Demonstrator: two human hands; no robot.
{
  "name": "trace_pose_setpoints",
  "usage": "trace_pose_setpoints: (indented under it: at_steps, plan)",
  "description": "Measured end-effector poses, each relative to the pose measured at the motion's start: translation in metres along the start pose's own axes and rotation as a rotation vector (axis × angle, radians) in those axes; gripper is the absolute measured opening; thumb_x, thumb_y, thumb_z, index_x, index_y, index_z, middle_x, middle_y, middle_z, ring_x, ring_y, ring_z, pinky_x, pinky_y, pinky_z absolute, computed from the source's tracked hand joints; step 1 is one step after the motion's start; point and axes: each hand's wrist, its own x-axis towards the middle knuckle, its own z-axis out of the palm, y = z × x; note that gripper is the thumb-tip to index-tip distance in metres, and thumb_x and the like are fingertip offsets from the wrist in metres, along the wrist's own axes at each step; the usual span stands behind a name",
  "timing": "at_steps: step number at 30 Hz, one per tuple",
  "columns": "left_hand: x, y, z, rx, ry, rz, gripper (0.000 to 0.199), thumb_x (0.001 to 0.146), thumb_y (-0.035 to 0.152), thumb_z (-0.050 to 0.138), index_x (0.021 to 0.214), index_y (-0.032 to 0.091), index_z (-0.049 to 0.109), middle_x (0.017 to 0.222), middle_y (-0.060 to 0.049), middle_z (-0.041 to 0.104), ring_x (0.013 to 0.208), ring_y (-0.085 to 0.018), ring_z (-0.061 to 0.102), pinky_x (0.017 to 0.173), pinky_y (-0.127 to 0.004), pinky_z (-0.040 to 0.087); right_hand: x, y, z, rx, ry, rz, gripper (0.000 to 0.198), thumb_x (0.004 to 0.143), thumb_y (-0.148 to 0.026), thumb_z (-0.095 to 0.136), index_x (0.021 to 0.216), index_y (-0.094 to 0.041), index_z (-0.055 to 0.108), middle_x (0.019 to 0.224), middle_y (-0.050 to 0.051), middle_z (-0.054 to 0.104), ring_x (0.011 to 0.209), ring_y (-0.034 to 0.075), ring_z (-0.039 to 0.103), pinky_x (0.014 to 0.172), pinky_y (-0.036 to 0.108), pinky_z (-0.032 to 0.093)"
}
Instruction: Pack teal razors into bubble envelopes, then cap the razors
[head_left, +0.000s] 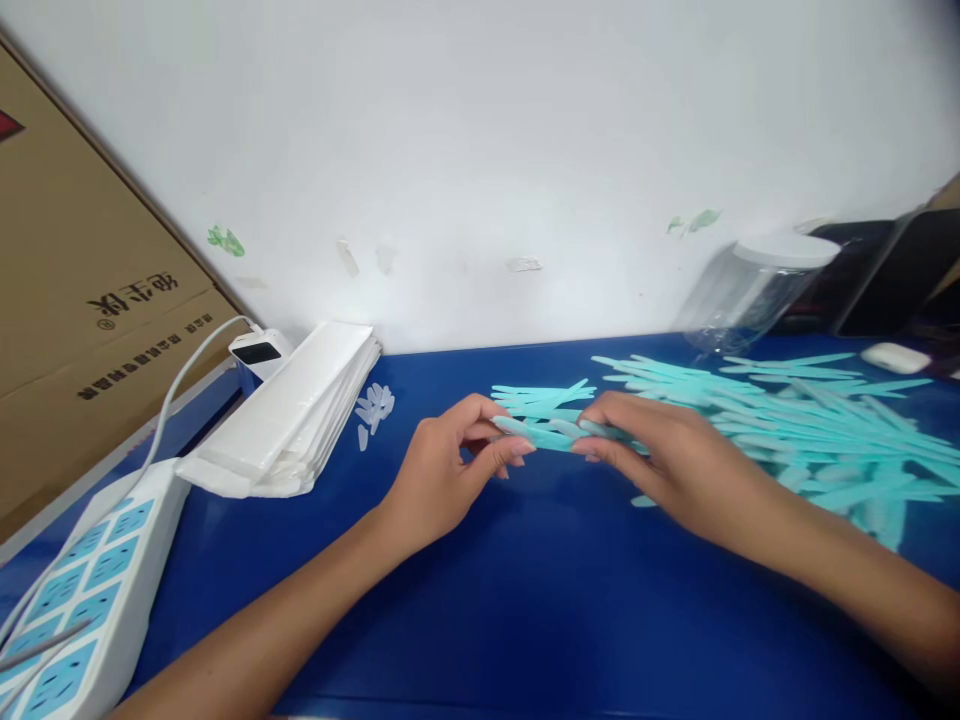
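Held turquoise strips [549, 438]: between your hands, over the counter [480, 600]; long axis sideways.
Left grip: your left hand [439, 475] pinches their left end.
Right grip: your right hand [664, 450] pinches the right end, nearer the turquoise pile [795, 410].

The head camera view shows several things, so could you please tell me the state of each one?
Left hand: pinching teal strips
Right hand: pinching, fingertips together
Held teal strips: between both hands
Teal pile: loose, scattered
Translucent pieces: loosely clustered
White packets: stacked, slightly uneven
Jar: lid on; contents unclear
White device: cable attached, screen dark
Power strip: sockets upward; power unclear
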Motion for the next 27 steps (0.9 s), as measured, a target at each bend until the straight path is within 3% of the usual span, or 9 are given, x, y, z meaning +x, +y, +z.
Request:
trace_pose_setpoints:
  at_steps: [3, 6, 13, 19, 25, 27]
  plan:
    - [0.001, -0.002, -0.001, -0.018, 0.021, -0.033, 0.029, 0.101, 0.045, 0.076, 0.098, 0.019, 0.063, 0.084, -0.003, 0.082, 0.070, -0.016, 0.076, 0.068, -0.027, 0.060, -0.002, 0.006, 0.001, 0.019, -0.053, 0.056, 0.026, 0.113, -0.049, 0.052, 0.105, -0.025, 0.060, 0.090, 0.002, 0.072, 0.078, 0.019, 0.068, 0.070, 0.030, 0.045]
    - [0.002, -0.004, -0.003, -0.058, 0.032, -0.049, 0.029, 0.102, 0.045, 0.075, 0.106, 0.020, 0.061, 0.083, -0.002, 0.081, 0.068, -0.015, 0.074, 0.065, -0.026, 0.059, -0.002, 0.008, 0.000, 0.072, -0.087, 0.100, 0.027, 0.112, -0.050, 0.051, 0.105, -0.025, 0.059, 0.084, 0.001, 0.072, 0.072, 0.019, 0.068, 0.065, 0.030, 0.045]
    - [0.004, -0.015, -0.007, -0.046, 0.037, -0.045, 0.032, 0.092, 0.045, 0.086, 0.103, 0.019, 0.071, 0.079, -0.003, 0.078, 0.067, -0.017, 0.073, 0.065, -0.028, 0.062, 0.001, 0.004, -0.006, 0.104, -0.087, 0.101, 0.028, 0.112, -0.050, 0.050, 0.102, -0.025, 0.060, 0.080, 0.001, 0.070, 0.063, 0.017, 0.061, 0.061, 0.030, 0.044]
    - [0.004, -0.021, -0.013, 0.228, 0.129, 0.103, 0.027, 0.093, 0.046, 0.085, 0.084, 0.021, 0.080, 0.071, -0.001, 0.078, 0.062, -0.015, 0.071, 0.064, -0.026, 0.055, 0.001, 0.002, -0.008, 0.102, -0.093, 0.109, 0.029, 0.111, -0.052, 0.051, 0.105, -0.026, 0.061, 0.081, 0.001, 0.071, 0.061, 0.017, 0.060, 0.060, 0.030, 0.043]
    - [0.006, -0.014, -0.007, -0.017, 0.098, -0.056, 0.030, 0.094, 0.045, 0.083, 0.108, 0.019, 0.081, 0.076, -0.003, 0.081, 0.068, -0.018, 0.077, 0.067, -0.028, 0.062, 0.000, 0.001, -0.004, 0.083, -0.097, 0.083, 0.028, 0.113, -0.050, 0.049, 0.106, -0.025, 0.060, 0.083, 0.000, 0.069, 0.063, 0.016, 0.058, 0.063, 0.030, 0.043]
    - [0.006, -0.013, -0.005, -0.085, 0.069, -0.100, 0.031, 0.095, 0.045, 0.082, 0.107, 0.017, 0.082, 0.079, -0.006, 0.082, 0.070, -0.018, 0.077, 0.066, -0.027, 0.062, 0.000, 0.001, -0.004, 0.081, -0.102, 0.080, 0.027, 0.113, -0.049, 0.048, 0.106, -0.025, 0.059, 0.084, 0.000, 0.069, 0.063, 0.016, 0.059, 0.064, 0.030, 0.043]
